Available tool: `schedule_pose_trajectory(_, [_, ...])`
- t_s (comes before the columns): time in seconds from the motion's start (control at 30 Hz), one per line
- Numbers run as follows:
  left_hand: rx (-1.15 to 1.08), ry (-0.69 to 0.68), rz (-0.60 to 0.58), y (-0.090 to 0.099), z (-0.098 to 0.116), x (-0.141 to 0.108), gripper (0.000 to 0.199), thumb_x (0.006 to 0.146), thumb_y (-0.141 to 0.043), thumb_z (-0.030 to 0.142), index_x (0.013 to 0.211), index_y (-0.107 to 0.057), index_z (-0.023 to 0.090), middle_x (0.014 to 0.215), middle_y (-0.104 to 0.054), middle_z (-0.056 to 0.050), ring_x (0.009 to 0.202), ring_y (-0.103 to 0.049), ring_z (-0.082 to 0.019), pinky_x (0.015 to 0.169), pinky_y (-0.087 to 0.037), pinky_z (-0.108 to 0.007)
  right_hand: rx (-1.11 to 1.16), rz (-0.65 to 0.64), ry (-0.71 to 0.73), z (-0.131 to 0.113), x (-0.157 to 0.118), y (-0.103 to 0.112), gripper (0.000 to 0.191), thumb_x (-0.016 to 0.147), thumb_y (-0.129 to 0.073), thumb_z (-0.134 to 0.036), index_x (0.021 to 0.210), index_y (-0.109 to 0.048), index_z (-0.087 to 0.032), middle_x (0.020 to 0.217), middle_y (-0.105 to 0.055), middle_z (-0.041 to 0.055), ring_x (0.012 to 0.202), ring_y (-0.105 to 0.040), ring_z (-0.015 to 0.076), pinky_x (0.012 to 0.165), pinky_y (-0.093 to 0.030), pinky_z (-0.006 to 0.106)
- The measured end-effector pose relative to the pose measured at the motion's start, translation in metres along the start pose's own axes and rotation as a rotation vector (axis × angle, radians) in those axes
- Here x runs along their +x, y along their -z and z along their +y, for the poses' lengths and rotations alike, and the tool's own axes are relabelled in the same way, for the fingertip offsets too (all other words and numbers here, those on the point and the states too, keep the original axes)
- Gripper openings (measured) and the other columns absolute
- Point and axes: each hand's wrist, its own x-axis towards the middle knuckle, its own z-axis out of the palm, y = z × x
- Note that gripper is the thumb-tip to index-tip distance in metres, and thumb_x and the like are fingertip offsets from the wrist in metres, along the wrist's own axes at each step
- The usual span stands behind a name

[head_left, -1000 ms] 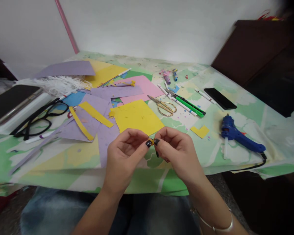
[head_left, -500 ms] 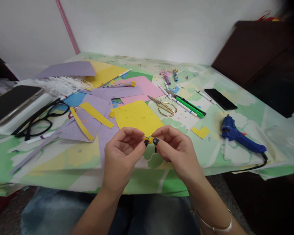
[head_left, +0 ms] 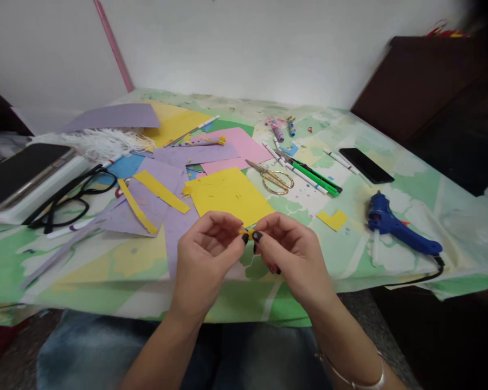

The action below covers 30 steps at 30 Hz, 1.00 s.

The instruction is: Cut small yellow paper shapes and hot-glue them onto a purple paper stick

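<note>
A tiny piece of yellow craft foam or paper (head_left: pixel 250 233) is pinched between both hands above the table's front part. My left hand (head_left: pixel 209 252) is closed on its left side, thumb against fingertips. From the right, my right hand (head_left: pixel 290 252) pinches it the same way. The fingertips nearly touch, and most of the piece is hidden behind them. Just beyond the hands lies a yellow sheet (head_left: pixel 230 195) with small scraps on it. Gold-handled scissors (head_left: pixel 274 179) rest at that sheet's right corner.
On the right lie a blue glue gun (head_left: pixel 402 230), a phone (head_left: pixel 366 165), a green utility knife (head_left: pixel 313 174) and a yellow offcut (head_left: pixel 333 219). Purple sheets (head_left: pixel 146 189), yellow strips (head_left: pixel 162 190), black glasses (head_left: pixel 67 208) and another phone (head_left: pixel 22 170) are on the left.
The fingertips have drawn slightly closer together, and less of the yellow piece shows between them. Both hands keep their pinch. The things on the table have not moved.
</note>
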Motion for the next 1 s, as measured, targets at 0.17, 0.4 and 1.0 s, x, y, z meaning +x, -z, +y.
schedule_pose_trajectory(0.17, [0.030, 0.000, 0.016, -0.0002, -0.0003, 0.0012, 0.019, 0.069, -0.071, 0.004, 0.080, -0.065, 0.018, 0.076, -0.065, 0.004, 0.073, -0.062, -0.005, 0.068, -0.049, -0.009, -0.023, 0.022, 0.018, 0.0011, 0.0006, -0.0018, 0.012, 0.080, -0.062, -0.026, 0.074, -0.057, -0.017, 0.056, -0.052, -0.0064, 0.042, -0.039, 0.0026, 0.038, -0.029, 0.016])
schedule_pose_trajectory(0.4, [0.037, 0.000, 0.039, 0.0002, 0.0016, 0.0025, 0.019, 0.067, -0.072, 0.004, 0.080, -0.065, 0.017, 0.075, -0.066, 0.004, 0.071, -0.063, -0.006, 0.066, -0.049, -0.011, -0.074, 0.031, 0.073, 0.0030, 0.0006, -0.0038, 0.011, 0.080, -0.062, -0.023, 0.073, -0.056, -0.017, 0.060, -0.052, -0.0058, 0.045, -0.041, 0.0029, 0.039, -0.032, 0.016])
schedule_pose_trajectory(1.0, [-0.009, 0.096, 0.067, 0.0013, 0.0027, 0.0039, 0.016, 0.069, -0.077, 0.012, 0.079, -0.066, 0.017, 0.071, -0.069, 0.003, 0.067, -0.063, -0.005, 0.063, -0.048, -0.011, -0.102, 0.130, 0.091, 0.0087, 0.0003, -0.0070, 0.005, 0.076, -0.063, -0.019, 0.074, -0.058, -0.018, 0.061, -0.053, -0.0048, 0.045, -0.041, 0.0036, 0.040, -0.032, 0.016])
